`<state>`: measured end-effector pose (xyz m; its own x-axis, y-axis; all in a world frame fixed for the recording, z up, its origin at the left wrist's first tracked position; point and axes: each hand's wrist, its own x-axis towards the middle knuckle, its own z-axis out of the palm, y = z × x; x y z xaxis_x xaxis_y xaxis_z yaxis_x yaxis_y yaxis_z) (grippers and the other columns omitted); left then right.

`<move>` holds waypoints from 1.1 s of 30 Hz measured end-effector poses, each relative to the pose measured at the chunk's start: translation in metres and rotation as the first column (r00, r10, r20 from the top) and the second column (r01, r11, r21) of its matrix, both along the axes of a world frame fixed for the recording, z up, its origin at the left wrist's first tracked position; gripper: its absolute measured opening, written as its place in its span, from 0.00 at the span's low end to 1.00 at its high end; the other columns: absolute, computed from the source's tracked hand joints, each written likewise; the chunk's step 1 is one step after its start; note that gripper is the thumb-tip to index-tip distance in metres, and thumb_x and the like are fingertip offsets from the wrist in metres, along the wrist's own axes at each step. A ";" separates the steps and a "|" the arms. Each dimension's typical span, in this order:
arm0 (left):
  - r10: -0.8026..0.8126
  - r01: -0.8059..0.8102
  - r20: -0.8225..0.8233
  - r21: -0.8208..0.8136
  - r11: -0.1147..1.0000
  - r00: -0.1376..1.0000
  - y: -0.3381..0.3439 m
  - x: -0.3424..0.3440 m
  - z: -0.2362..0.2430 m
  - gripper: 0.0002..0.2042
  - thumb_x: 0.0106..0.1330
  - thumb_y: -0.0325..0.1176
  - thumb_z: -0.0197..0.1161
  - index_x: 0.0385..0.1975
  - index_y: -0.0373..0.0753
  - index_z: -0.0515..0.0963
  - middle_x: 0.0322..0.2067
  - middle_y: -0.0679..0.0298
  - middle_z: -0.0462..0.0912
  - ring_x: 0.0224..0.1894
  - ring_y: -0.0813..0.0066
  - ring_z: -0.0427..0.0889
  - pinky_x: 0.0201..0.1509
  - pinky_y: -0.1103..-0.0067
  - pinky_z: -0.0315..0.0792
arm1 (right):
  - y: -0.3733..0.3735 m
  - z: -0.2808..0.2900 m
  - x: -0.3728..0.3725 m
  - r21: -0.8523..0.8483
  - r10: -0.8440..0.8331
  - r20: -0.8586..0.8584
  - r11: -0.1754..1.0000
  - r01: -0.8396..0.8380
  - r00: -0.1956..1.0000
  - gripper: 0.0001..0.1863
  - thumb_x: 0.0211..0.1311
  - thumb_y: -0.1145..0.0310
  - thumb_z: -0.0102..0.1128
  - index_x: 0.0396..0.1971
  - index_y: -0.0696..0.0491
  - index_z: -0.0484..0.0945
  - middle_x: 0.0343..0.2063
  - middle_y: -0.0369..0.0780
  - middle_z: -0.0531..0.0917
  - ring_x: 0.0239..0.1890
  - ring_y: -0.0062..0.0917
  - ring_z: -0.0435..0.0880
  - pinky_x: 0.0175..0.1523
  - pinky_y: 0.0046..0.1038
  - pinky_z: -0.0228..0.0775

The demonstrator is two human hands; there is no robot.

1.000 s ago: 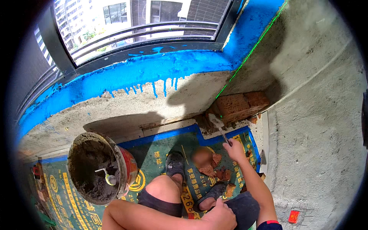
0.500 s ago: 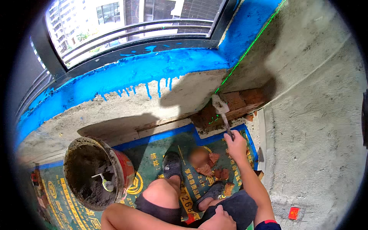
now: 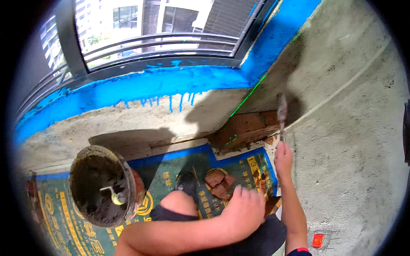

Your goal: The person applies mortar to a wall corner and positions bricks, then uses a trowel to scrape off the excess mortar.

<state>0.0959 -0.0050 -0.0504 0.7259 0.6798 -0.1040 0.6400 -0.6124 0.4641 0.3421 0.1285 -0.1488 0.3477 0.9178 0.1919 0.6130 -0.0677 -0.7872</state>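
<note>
Well to the right of the bucket (image 3: 138, 184), the right hand (image 3: 283, 158) has its fingers wrapped around the handle of a trowel (image 3: 281, 109). The trowel points up and away from the person. Its blade is in front of the rough grey wall (image 3: 350, 128), farther off than the bucket, and I can't tell if it touches that wall. Also right of the bucket, but closer to the person than the trowel, the left hand (image 3: 244, 211) has its fingers bent in. It is blurry, so I can't tell if they pinch anything.

Just past that hand, to the right of the bucket, broken brick bits (image 3: 220, 183) lie on a green floor sheet (image 3: 55, 213). One dark shoe (image 3: 186, 181) is between the bits and the bucket. Up and right from the bucket, red-brown bricks (image 3: 250, 127) sit low in the corner, and a green line of light (image 3: 252, 96) slants up above them.

Inside the bucket is a dark grey mix (image 3: 92, 183), with a small white and yellow thing (image 3: 115, 196) in it. Behind the bucket, blue tape (image 3: 171, 155) edges the sheet. Higher up behind it, drippy blue paint (image 3: 171, 83) runs under a window (image 3: 162, 30).
</note>
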 end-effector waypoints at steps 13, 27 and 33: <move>0.631 -0.012 0.637 -0.708 0.707 -0.443 -0.083 -0.174 0.017 0.15 0.75 0.38 0.50 0.36 0.32 0.76 0.55 0.48 0.77 0.57 0.58 0.79 0.63 0.63 0.71 | -0.164 0.177 -0.248 -0.166 0.921 0.010 0.385 -0.908 0.389 0.12 0.65 0.69 0.54 0.39 0.62 0.80 0.36 0.48 0.81 0.39 0.41 0.82 0.47 0.32 0.73; 0.460 -0.339 0.003 -0.680 -0.650 -0.888 -0.384 -0.409 -0.353 0.19 0.66 0.46 0.61 0.24 0.34 0.76 0.16 0.65 0.73 0.15 0.74 0.70 0.18 0.72 0.62 | -0.158 -0.010 -0.475 -0.774 0.622 0.590 0.252 -0.581 -0.515 0.12 0.59 0.69 0.54 0.39 0.53 0.83 0.40 0.41 0.83 0.45 0.34 0.82 0.47 0.38 0.71; 0.478 -0.320 -0.294 -0.453 -0.832 -0.827 -0.425 -0.351 -0.471 0.26 0.62 0.51 0.59 0.37 0.27 0.81 0.37 0.40 0.83 0.41 0.46 0.84 0.46 0.60 0.74 | -0.164 -0.051 -0.510 -0.597 0.425 0.792 0.385 -0.704 -0.439 0.08 0.60 0.67 0.56 0.33 0.47 0.85 0.30 0.36 0.86 0.36 0.31 0.86 0.37 0.34 0.75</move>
<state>-0.2547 -0.4297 -0.5218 -0.7701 -0.1892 -0.6092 -0.5478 0.6855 0.4796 -0.1684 -0.0359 -0.1995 -0.9058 0.3442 -0.2472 0.2186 0.8792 0.4233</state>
